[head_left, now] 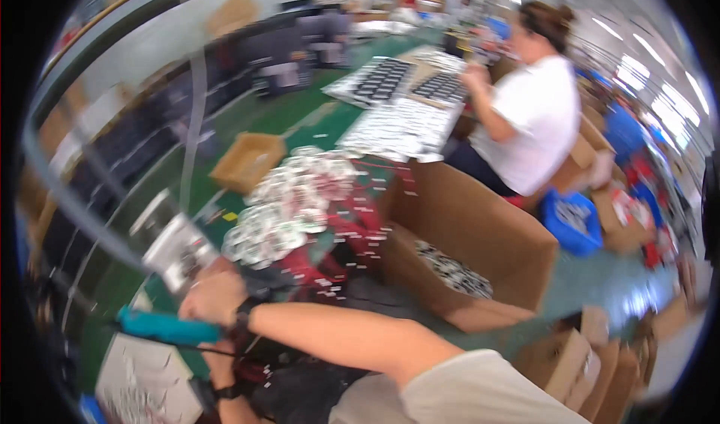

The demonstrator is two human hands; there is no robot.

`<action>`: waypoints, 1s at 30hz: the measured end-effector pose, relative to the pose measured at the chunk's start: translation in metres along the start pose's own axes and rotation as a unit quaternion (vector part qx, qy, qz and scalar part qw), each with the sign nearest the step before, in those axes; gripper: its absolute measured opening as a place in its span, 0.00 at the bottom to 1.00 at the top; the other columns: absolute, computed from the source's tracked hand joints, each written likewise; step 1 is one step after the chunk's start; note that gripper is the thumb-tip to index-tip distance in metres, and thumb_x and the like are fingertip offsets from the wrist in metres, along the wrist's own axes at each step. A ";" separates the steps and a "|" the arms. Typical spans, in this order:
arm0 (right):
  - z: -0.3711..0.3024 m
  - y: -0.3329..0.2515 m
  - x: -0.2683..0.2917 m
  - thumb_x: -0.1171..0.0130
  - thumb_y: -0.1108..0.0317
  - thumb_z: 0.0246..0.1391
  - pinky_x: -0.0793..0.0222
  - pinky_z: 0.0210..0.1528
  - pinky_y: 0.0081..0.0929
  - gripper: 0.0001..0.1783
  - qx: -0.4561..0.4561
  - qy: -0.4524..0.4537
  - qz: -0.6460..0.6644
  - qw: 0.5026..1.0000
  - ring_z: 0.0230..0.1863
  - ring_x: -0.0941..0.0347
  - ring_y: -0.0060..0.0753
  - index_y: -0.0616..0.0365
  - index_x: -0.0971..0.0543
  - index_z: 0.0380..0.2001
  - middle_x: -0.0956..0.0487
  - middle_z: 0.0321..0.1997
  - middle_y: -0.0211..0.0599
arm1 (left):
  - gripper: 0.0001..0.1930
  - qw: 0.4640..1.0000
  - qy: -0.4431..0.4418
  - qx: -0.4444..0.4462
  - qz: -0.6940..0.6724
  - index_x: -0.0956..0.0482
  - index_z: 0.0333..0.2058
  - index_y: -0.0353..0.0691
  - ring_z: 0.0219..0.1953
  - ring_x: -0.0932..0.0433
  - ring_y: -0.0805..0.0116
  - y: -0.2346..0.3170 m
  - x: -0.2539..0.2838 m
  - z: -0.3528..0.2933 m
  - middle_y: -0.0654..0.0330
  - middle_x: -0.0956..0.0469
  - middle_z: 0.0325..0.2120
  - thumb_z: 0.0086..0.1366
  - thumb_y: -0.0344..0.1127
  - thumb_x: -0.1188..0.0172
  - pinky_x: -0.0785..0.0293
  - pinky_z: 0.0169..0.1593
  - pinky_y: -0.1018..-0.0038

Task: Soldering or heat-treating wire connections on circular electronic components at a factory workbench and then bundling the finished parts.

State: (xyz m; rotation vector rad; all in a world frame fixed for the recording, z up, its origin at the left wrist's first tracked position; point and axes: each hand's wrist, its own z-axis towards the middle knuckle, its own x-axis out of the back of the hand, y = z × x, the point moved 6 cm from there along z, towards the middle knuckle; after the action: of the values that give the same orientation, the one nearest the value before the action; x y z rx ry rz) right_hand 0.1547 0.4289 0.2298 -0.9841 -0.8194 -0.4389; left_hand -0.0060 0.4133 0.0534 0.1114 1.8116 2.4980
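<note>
My right arm crosses from the lower right, with a dark band at the wrist. My right hand [213,295] is curled closed above a teal cylindrical tool [169,328], which looks like an electric screwdriver. Blur hides what the fingers hold. Just beyond them is a white-and-grey printed piece [178,255]. My left hand [218,360], with a dark wristband, is below the tool's right end. Its fingers are smeared and partly hidden, so I cannot tell whether it grips the tool. A pale tray [112,364] of thin metallic-looking pieces lies left of it.
White round pieces [262,233] are heaped beyond my hands, near a small cardboard box [250,161]. A large open carton [480,229] stands right of the bench. A person in a white shirt [536,116] works farther along, beside sheets of dark parts [382,81]. A blue bin [571,233] stands behind.
</note>
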 end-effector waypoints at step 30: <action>0.005 0.028 -0.049 0.40 0.46 0.51 0.32 0.52 0.39 0.35 -0.137 0.093 0.229 0.959 0.52 0.26 0.43 0.59 0.30 0.55 0.26 0.50 0.61 | 0.19 0.914 -0.238 -0.290 0.153 0.31 0.57 0.31 0.62 0.34 0.55 -0.016 -0.291 0.050 0.48 0.37 0.63 0.72 0.36 0.52 0.35 0.61 0.66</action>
State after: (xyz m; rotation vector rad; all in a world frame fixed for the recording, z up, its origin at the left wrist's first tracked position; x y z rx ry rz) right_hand 0.1409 0.4456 0.1778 -1.3273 -0.3458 -0.2405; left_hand 0.2884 0.4409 0.0462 0.9370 0.8818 2.7543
